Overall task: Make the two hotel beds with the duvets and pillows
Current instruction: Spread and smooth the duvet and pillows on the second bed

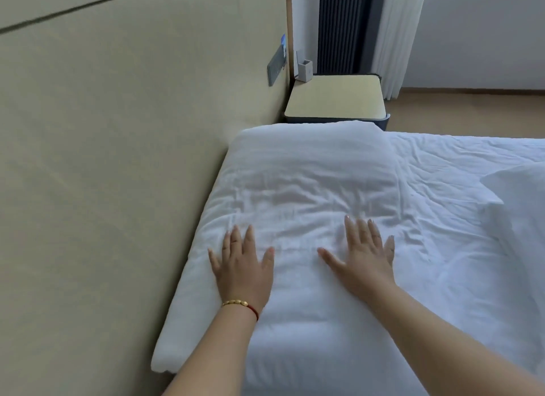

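Note:
A white pillow [309,183] lies flat at the head of the bed, its long side against the beige padded headboard [118,159]. My left hand [243,265] presses on the pillow's near left part, fingers straight and spread; a gold and red bracelet circles that wrist. My right hand [361,254] rests flat on the pillow's middle, fingers spread too. White bedding [460,248] covers the mattress to the right, creased. A raised white fold [519,189], duvet or second pillow, bulges at the right edge.
A nightstand [336,100] with a pale top stands beyond the bed's far end, a small white box [304,69] on its back corner. A switch panel [277,65] sits on the headboard. Dark slatted panel [342,26], white curtain [398,35] and wooden floor [472,112] lie behind.

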{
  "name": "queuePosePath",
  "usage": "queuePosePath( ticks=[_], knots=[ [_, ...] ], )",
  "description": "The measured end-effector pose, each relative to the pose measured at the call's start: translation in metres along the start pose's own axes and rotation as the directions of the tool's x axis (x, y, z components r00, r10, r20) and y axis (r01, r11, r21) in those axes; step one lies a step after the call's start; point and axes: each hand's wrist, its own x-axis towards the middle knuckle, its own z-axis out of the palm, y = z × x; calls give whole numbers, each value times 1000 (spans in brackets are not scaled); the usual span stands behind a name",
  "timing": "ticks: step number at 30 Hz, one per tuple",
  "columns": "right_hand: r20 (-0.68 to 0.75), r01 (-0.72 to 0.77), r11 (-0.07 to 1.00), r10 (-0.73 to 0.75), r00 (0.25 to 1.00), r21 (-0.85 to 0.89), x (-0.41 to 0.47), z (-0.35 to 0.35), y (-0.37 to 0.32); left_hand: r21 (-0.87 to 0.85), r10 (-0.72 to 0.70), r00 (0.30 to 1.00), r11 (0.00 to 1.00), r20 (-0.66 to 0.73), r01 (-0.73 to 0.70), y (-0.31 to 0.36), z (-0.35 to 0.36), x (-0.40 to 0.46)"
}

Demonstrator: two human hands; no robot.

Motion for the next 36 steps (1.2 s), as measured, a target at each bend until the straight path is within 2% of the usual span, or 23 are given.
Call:
queuePosePath(
  ticks=[2,4,6,8,11,12,13,15,16,17,19,22,24,27,28,30,31,33,34,35,36],
  knots=[
    [-127,264,963,-269,955,-58,-38,16,-34,-43,-105,994,994,-28,104,-18,2,-27],
    [-106,472,877,-480,871,-93,-73,43,-62,-116,-235,972,966,-29,230,-36,4,-47],
    [-16,541,831,-547,837,-133,-91,65,-75,-183,-401,916,899,18,397,-55,5,-61],
    [14,538,828,-543,840,-156,-91,76,-75,-254,-578,807,768,120,588,-76,6,-73],
    [20,528,827,-535,844,-194,-85,80,-72,-369,-730,612,502,305,782,-97,6,-88],
    [26,526,827,-532,846,-200,-84,79,-72,-448,-742,558,384,371,808,-101,7,-90],
    [26,523,828,-529,848,-202,-84,78,-73,-563,-720,521,220,457,797,-103,10,-92],
    [7,509,838,-518,855,-196,-86,76,-73,-744,-606,536,-145,587,652,-102,18,-92],
    [3,499,846,-507,862,-187,-87,75,-73,-775,-587,555,-216,589,594,-101,23,-91],
    [7,492,853,-499,867,-176,-88,73,-74,-804,-601,577,-203,553,559,-103,30,-87],
    [29,499,859,-499,866,-116,-84,70,-80,-859,-649,640,-42,411,509,-108,28,-70],
    [96,446,889,-455,885,102,-64,64,-106,-871,-688,694,189,212,453,-111,6,-34],
    [110,399,893,-427,898,210,-52,60,-119,-817,-664,725,308,182,487,-113,1,-22],
    [127,400,865,-453,882,304,-53,45,-107,-531,-612,749,560,253,636,-114,-5,-31],
    [98,409,851,-462,882,329,-55,37,-97,-367,-596,751,656,285,660,-115,-13,-35],
    [-26,400,864,-412,911,304,-51,19,-68,-37,-601,741,769,300,639,-108,-34,-33],
    [-132,372,891,-349,928,260,-43,10,-52,75,-590,766,802,255,593,-100,-46,-29],
    [-325,216,958,-147,934,189,-20,-7,-11,112,-509,856,859,88,499,-73,-70,-18],
    [-358,79,977,-2,934,200,-9,-15,11,60,-437,899,898,1,436,-56,-78,-12],
    [-323,-90,964,171,931,250,-1,-19,36,11,-356,933,934,-55,357,-37,-85,-6],
    [-223,-262,908,344,912,328,1,-22,59,-14,-257,964,966,-68,257,-18,-84,3]
  ],
)
